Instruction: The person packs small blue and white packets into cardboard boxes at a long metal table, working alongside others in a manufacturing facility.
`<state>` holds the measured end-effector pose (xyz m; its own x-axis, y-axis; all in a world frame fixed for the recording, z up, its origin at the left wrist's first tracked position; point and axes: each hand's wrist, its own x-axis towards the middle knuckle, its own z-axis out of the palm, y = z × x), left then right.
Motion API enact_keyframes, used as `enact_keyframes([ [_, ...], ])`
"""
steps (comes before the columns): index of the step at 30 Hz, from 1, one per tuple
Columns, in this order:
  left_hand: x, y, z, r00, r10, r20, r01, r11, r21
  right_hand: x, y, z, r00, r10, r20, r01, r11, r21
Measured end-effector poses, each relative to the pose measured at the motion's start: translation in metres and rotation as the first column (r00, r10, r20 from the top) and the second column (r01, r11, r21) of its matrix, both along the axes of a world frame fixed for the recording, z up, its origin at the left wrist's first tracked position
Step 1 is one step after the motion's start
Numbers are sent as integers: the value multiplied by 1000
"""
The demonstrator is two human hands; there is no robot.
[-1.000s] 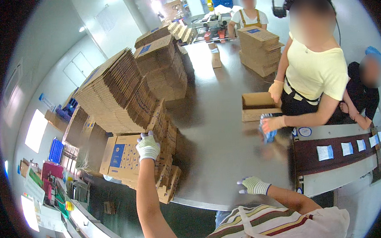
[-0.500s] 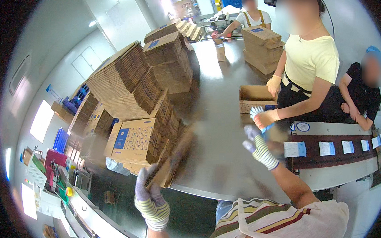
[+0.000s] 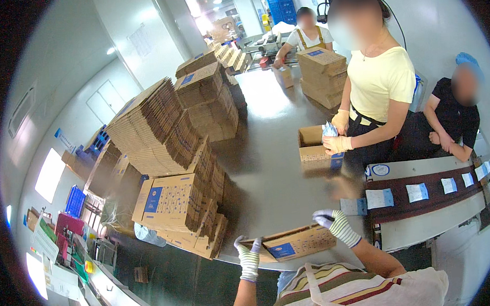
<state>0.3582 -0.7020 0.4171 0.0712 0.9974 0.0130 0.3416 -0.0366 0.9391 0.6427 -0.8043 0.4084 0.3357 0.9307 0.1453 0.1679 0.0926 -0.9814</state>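
Note:
A folded-flat cardboard carton (image 3: pixel 308 243), brown with a blue panel, is held across the near edge of the metal table. At its left end my left hand (image 3: pixel 249 259), in a striped glove with pale purple fingertips, is closed on the board. My right hand (image 3: pixel 340 227), gloved alike, grips its upper right corner. The carton's top edge is slightly parted. To the left stands a stack of flat cartons (image 3: pixel 170 203), with a taller leaning pile (image 3: pixel 145 132) on top.
Across the table (image 3: pixel 263 190), a co-worker in yellow (image 3: pixel 381 84) holds blue-white packets over an open carton (image 3: pixel 311 136). A conveyor (image 3: pixel 400 209) carrying several packets runs at the right. More carton stacks (image 3: pixel 204 100) stand farther back. Another person (image 3: pixel 453 111) sits beyond the conveyor.
The carton has come from beside the left stack to in front of me. My left hand moved right with it, and my right hand came down onto it. The co-worker's packets moved nearer the open carton.

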Motion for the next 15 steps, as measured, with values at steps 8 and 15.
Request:
enact_keyframes([
  [8, -12, 3, -15, 620, -420, -662, 543, 839, -24, -21, 17, -22, 735, 49, 676, 127, 970, -209],
  [15, -2, 14, -6, 756, -360, -546, 535, 821, 200, -21, 11, -13, 484, 338, 807, -111, 939, -326],
])
